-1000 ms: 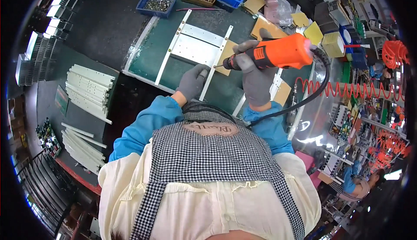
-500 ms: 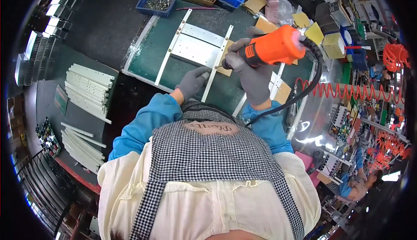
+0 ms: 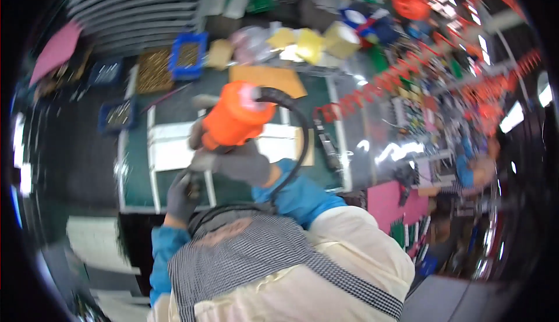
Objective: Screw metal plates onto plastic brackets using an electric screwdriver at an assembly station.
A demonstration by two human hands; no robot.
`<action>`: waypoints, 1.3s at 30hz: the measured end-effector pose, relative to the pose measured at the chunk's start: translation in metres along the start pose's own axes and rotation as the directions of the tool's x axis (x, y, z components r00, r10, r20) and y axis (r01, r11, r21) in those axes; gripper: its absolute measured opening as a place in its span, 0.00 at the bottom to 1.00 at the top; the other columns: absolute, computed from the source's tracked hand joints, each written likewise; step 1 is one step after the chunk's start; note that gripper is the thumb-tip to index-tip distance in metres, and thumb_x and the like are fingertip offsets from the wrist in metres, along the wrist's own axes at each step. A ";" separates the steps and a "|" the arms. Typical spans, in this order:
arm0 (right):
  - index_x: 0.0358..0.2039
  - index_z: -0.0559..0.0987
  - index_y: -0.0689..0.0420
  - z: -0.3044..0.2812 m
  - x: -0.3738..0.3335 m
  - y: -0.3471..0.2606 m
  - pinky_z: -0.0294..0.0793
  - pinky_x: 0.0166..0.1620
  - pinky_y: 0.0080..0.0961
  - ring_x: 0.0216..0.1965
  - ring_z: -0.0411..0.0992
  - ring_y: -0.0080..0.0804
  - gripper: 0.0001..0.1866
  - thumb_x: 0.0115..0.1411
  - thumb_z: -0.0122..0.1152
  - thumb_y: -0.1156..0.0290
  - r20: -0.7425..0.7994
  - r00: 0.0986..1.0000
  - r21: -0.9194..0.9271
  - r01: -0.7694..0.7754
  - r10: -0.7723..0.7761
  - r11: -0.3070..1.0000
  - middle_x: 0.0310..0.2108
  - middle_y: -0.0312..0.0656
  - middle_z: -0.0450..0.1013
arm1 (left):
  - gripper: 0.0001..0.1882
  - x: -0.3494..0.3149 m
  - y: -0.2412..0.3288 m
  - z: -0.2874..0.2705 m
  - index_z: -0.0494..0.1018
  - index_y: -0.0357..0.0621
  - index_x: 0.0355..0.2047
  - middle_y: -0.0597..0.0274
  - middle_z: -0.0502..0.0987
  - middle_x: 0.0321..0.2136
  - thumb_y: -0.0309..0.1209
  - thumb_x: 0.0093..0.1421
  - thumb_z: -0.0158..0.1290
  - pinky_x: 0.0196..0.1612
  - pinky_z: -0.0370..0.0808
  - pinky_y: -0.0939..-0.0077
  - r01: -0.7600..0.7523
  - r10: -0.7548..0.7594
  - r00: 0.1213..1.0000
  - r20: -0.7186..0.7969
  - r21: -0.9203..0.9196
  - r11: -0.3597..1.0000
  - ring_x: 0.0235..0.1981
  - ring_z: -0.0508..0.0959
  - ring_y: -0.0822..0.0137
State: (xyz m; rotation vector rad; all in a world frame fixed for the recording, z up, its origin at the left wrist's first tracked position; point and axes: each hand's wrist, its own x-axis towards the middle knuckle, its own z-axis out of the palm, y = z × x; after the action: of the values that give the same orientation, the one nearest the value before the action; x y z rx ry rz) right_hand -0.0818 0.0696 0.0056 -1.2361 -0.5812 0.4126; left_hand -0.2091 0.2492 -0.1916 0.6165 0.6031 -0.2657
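Observation:
My right hand (image 3: 233, 163), in a grey glove, is wrapped round an orange electric power screwdriver (image 3: 237, 117) with a thick black cord. The tool's front end is hidden by the glove and blur. Just below it, my gloved left hand (image 3: 183, 195) has curled fingers near a white rail (image 3: 210, 189); what lies in them is too blurred to make out. Silvery flat panels (image 3: 172, 146) lie across white rails under the right hand, on the green bench top (image 3: 233, 195). Another white rail (image 3: 155, 173) runs along the left.
Past the panels stand a brown box of brass-coloured screws (image 3: 154, 73), a blue bin (image 3: 188, 59) and a blue tray (image 3: 116, 116). Cardboard (image 3: 268, 78) lies behind the tool. A coiled red hose (image 3: 378, 92) hangs at right. White strips (image 3: 96, 241) are stacked lower left.
The view has swung to the right and blurred, so the bench sits further left in it. My right hand still grips the screwdriver; my left hand stays close by, fingers curled.

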 end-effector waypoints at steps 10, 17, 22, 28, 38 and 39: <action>0.60 0.60 0.61 -0.004 -0.003 -0.011 0.76 0.36 0.25 0.31 0.74 0.24 0.37 0.51 0.68 0.75 -0.318 0.947 0.184 0.016 0.044 0.983 0.32 0.36 0.74 | 0.16 -0.016 0.011 0.039 0.67 0.40 0.53 0.69 0.70 0.32 0.34 0.69 0.50 0.27 0.65 0.90 -0.072 0.037 0.969 0.244 0.139 0.988 0.27 0.66 0.80; 0.59 0.61 0.58 -0.014 0.002 0.016 0.76 0.36 0.27 0.32 0.75 0.26 0.37 0.52 0.69 0.69 -0.385 0.910 0.261 -0.049 0.151 0.964 0.31 0.38 0.74 | 0.11 -0.032 0.005 0.038 0.77 0.34 0.45 0.65 0.78 0.33 0.25 0.64 0.51 0.33 0.70 0.83 -0.361 0.389 0.913 0.125 0.692 0.625 0.30 0.73 0.78; 0.61 0.62 0.59 -0.031 0.004 0.023 0.78 0.36 0.31 0.30 0.75 0.33 0.33 0.57 0.65 0.68 -0.420 0.892 0.375 0.004 0.166 0.927 0.30 0.42 0.74 | 0.14 -0.030 0.013 0.050 0.78 0.35 0.47 0.64 0.80 0.35 0.27 0.62 0.56 0.39 0.73 0.79 -0.328 0.356 0.927 0.122 0.724 0.607 0.36 0.76 0.75; 0.46 0.72 0.63 -0.027 0.011 0.018 0.76 0.41 0.31 0.33 0.76 0.32 0.19 0.57 0.65 0.67 -0.468 0.881 0.083 0.126 -0.073 0.989 0.30 0.44 0.76 | 0.18 -0.015 0.004 0.050 0.76 0.38 0.51 0.66 0.80 0.33 0.32 0.63 0.57 0.29 0.70 0.84 -0.270 0.399 0.912 -0.093 0.595 0.757 0.26 0.74 0.79; 0.36 0.77 0.58 -0.021 0.020 0.039 0.75 0.37 0.23 0.31 0.73 0.23 0.13 0.52 0.71 0.71 -0.431 0.873 -0.187 0.161 -0.228 0.969 0.30 0.34 0.75 | 0.19 -0.014 -0.002 0.025 0.69 0.37 0.56 0.64 0.77 0.39 0.31 0.67 0.49 0.32 0.70 0.84 -0.068 0.090 0.994 -0.061 0.301 0.951 0.31 0.72 0.77; 0.36 0.77 0.58 -0.018 0.021 0.038 0.75 0.37 0.23 0.31 0.73 0.23 0.13 0.52 0.71 0.71 -0.428 0.875 -0.185 0.162 -0.228 0.969 0.30 0.34 0.75 | 0.19 -0.013 -0.001 0.023 0.69 0.37 0.56 0.64 0.77 0.39 0.31 0.67 0.49 0.32 0.70 0.84 -0.071 0.094 0.994 -0.063 0.299 0.952 0.31 0.72 0.77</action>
State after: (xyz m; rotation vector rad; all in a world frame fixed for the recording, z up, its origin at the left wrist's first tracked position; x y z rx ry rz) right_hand -0.0532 0.0794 -0.0306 -1.3411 -0.3364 -0.0923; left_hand -0.2099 0.2347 -0.1693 0.9434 0.6149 -0.2571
